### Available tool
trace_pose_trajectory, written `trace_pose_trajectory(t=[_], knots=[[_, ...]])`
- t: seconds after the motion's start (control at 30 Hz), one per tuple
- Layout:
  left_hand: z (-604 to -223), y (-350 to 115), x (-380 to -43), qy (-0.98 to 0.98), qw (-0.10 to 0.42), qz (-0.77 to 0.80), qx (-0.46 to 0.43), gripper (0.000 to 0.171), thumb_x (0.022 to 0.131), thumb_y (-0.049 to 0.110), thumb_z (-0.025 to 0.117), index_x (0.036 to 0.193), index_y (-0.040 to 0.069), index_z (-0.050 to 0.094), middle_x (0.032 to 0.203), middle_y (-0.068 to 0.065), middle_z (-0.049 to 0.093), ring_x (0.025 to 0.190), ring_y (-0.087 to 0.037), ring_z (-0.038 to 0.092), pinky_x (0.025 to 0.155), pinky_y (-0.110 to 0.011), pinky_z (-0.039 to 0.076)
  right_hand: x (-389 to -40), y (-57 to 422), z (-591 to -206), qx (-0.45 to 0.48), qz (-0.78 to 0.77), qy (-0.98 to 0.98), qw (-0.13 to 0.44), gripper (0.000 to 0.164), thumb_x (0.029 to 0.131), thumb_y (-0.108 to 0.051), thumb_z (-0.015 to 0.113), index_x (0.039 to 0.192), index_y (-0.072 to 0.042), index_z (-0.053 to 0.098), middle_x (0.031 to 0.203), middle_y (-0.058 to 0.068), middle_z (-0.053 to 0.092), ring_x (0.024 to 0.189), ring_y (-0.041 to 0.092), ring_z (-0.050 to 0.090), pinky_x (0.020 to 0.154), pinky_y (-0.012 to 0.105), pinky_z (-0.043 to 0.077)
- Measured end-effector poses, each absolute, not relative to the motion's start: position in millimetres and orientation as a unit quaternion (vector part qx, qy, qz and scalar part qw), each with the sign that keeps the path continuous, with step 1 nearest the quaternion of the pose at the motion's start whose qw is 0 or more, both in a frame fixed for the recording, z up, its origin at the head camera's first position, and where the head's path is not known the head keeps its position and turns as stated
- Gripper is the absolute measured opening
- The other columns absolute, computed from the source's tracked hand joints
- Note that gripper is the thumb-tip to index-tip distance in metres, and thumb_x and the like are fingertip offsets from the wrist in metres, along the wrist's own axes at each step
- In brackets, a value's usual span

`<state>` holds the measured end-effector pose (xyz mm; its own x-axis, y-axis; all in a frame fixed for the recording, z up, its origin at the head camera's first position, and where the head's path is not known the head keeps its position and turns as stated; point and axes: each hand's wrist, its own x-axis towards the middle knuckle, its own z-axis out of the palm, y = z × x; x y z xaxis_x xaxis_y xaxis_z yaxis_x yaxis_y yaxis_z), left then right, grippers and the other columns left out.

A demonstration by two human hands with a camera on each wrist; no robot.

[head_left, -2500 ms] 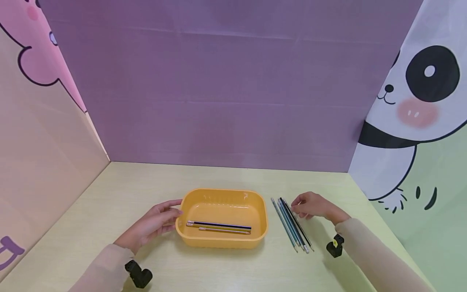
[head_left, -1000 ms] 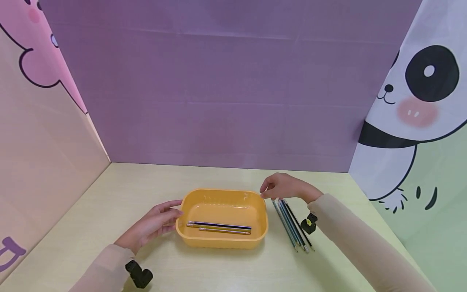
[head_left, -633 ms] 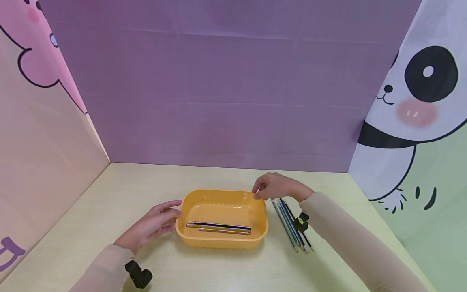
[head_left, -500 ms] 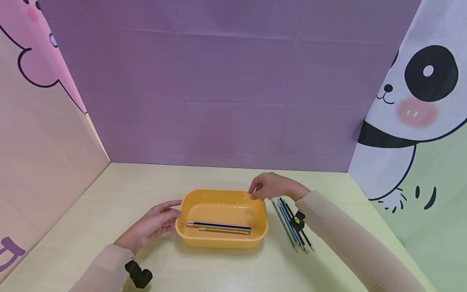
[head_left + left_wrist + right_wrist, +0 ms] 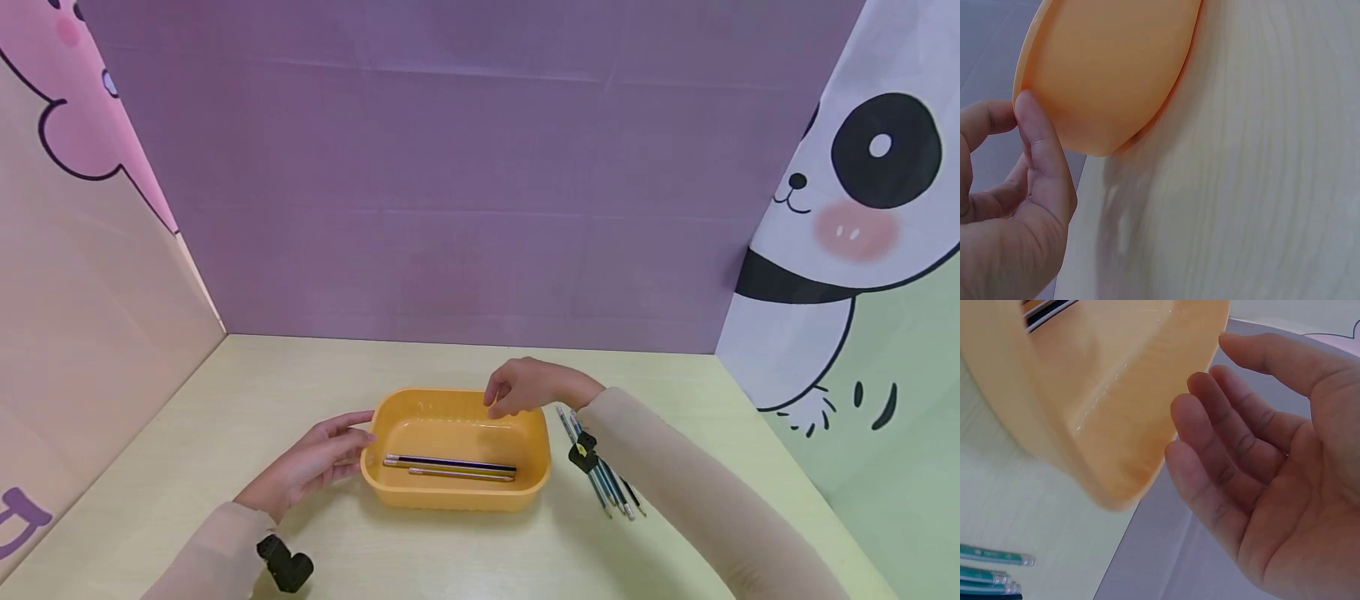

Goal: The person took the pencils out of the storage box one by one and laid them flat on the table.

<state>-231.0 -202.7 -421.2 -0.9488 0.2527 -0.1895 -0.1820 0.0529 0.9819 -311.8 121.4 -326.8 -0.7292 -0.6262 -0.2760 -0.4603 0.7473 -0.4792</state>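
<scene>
A yellow plastic basket [image 5: 461,499] stands on the table, with a few pencils [image 5: 461,464] lying along its near side. My left hand [image 5: 318,458] pinches the basket's left rim; the left wrist view shows the thumb [image 5: 1038,125] against its wall and a finger behind. Over the far right part of the basket hovers my right hand [image 5: 528,387]. In the right wrist view its fingers [image 5: 1194,472] are loosely bent beside the rim, and nothing is in them. Right of the basket lie several green and dark pencils [image 5: 602,483], partly hidden by my right wrist camera.
The pale wooden table [image 5: 300,375] ends at a purple back wall [image 5: 480,208]. Side walls carry a pink cartoon figure [image 5: 90,125] on the left and a panda [image 5: 847,167] on the right. Black wrist cameras [image 5: 285,564] sit on both sleeves.
My right hand has moved left from beside the loose pencils, over the basket's right corner, to above its far right part. The left hand, basket and pencils stay put.
</scene>
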Motion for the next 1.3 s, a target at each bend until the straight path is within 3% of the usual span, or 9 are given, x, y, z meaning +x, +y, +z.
trace_pose_trajectory(t=[1.07, 1.3], knots=[[-422.4, -203.2, -231.4, 0.705, 0.158, 0.691, 0.030, 0.065, 0.099, 0.014, 0.060, 0.153, -0.005, 0.029, 0.115, -0.016, 0.061, 0.096, -0.022, 0.065, 0.082, -0.030, 0.058, -314.8, 70.8, -355.7, -0.338, -0.198, 0.881, 0.264, 0.016, 0.088, -0.019, 0.077, 0.103, -0.015, 0.072, 0.086, -0.006, 0.068, 0.077, 0.011, 0.061, 0.070, 0.026, 0.050], [-422.6, -203.4, -231.3, 0.702, 0.161, 0.693, 0.035, 0.066, 0.099, 0.014, 0.061, 0.153, -0.005, 0.028, 0.114, -0.015, 0.062, 0.096, -0.021, 0.065, 0.082, -0.030, 0.058, -314.1, 67.6, -359.6, -0.341, -0.195, 0.878, 0.274, 0.016, 0.088, -0.019, 0.077, 0.103, -0.015, 0.072, 0.087, -0.007, 0.068, 0.074, 0.010, 0.058, 0.065, 0.024, 0.048]])
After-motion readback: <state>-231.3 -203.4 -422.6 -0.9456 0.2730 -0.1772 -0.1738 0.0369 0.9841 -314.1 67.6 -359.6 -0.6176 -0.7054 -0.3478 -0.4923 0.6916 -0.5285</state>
